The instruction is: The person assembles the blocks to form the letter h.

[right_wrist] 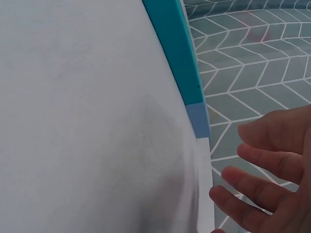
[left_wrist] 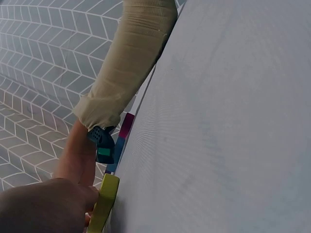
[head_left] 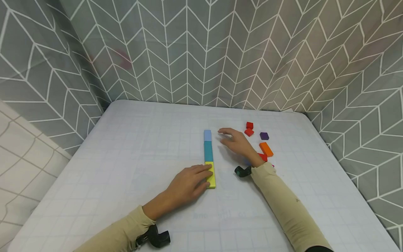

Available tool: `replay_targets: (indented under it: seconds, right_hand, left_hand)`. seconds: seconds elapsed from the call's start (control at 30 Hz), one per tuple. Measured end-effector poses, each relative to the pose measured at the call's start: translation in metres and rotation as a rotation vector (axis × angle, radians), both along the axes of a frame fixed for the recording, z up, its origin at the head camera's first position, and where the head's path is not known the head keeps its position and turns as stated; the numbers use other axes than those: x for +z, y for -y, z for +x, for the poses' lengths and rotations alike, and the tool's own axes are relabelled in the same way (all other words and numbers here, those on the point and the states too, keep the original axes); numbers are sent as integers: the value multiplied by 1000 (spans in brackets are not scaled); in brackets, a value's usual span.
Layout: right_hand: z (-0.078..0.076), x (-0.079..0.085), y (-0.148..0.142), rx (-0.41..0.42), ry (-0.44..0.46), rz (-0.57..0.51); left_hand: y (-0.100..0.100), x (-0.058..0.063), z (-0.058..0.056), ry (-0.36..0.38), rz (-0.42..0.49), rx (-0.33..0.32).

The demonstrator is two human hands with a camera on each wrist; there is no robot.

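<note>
A straight row of blocks lies on the white table, running away from the person: a yellow block (head_left: 211, 182) nearest, then a teal block (head_left: 208, 151), then a short light blue block (head_left: 207, 135) at the far end. My left hand (head_left: 190, 182) rests on the yellow block from the left, its fingers lying across the top. In the left wrist view the near end of the yellow block (left_wrist: 107, 194) shows beside that hand. My right hand (head_left: 236, 141) hovers to the right of the light blue block with fingers apart and nothing in them; the right wrist view shows them relaxed.
Right of and partly behind the right forearm lie loose blocks: two small red blocks (head_left: 249, 128), a purple block (head_left: 264, 136), an orange block (head_left: 266, 149) and another red block (head_left: 263, 157). A patterned curtain (head_left: 195, 52) hangs around the table (head_left: 141, 140).
</note>
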State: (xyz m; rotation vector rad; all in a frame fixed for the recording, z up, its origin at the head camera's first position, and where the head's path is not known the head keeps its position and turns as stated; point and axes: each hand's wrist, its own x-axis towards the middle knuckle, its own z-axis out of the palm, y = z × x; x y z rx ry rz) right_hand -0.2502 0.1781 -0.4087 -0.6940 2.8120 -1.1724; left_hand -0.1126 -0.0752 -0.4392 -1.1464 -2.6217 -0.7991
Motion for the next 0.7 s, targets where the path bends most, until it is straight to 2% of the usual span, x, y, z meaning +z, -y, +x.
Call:
replay_targets:
  seconds: [0.33, 0.7]
  right_hand:
    - [11, 7, -17, 26, -47, -2]
    - [26, 13, -45, 17, -99, -12]
  left_hand:
    - [1, 1, 0, 2, 17, -6]
    - [0, 0, 1, -13, 21, 0]
